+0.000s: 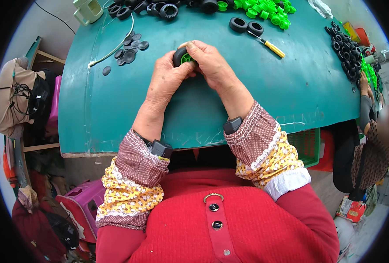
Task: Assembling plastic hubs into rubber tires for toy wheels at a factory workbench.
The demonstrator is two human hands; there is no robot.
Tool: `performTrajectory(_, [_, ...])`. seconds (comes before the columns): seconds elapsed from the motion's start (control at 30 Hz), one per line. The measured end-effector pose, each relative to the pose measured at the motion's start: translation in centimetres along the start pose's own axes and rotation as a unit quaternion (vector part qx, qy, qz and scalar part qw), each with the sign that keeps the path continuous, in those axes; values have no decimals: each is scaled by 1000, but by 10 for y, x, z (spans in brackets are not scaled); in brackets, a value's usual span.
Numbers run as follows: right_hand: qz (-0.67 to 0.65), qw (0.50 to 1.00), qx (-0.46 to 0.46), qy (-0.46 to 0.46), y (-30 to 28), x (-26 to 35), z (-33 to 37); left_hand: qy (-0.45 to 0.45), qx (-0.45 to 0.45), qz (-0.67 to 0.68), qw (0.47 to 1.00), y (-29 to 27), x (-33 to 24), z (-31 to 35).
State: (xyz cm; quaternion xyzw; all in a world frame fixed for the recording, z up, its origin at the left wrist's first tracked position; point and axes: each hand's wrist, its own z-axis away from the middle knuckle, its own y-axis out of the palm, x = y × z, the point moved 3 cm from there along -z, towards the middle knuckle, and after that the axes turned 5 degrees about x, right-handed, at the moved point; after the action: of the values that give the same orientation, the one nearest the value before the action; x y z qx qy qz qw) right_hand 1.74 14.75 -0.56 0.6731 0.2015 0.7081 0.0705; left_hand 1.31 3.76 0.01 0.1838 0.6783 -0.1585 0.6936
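Over the middle of the green table, both my hands grip a small wheel, a black rubber tyre (177, 57) around a bright green hub (185, 58). My left hand (166, 75) is closed on its left and lower side, thumb pressed at the hub. My right hand (209, 63) is closed over its top and right side, fingers partly hidden behind the wheel. To the right lie two loose black tyres (239, 25) and a screwdriver (273, 48) with a yellow handle, its tip touching one tyre. Flat black discs (130, 56) lie scattered to the left.
Piles of black tyres (168, 12) and green hubs (269, 12) line the table's far edge. A pale tube (115, 50) and a light green jug (88, 11) are at far left. At right, another person's arm (366, 94) reaches beside more tyres (345, 57). A green crate (306, 144) stands below.
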Motion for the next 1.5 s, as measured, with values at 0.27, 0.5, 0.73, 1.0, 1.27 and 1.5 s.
performTrajectory(0.27, [20, 1000, -2, 5, -2, 2, -1, -7, -6, 45, 999, -2, 3, -1])
performTrajectory(0.5, [-1, 1000, -13, 14, -2, 0, 0, -18, 24, 159, 987, -13, 1, 2])
performTrajectory(0.73, [26, 996, 78, 32, 5, 14, 9, -24, 153, 186, 970, -6, -5, 8])
performTrajectory(1.0, [76, 987, 138, 31, 1, 9, 5, -37, 177, 278, 944, -8, 0, 5])
performTrajectory(1.27, [-23, 999, 30, 19, 5, 5, 4, -19, 111, 226, 968, -2, -2, 5])
performTrajectory(1.5, [-51, 999, 2, 18, 3, 3, 0, 29, -4, 332, 943, -21, 3, -5])
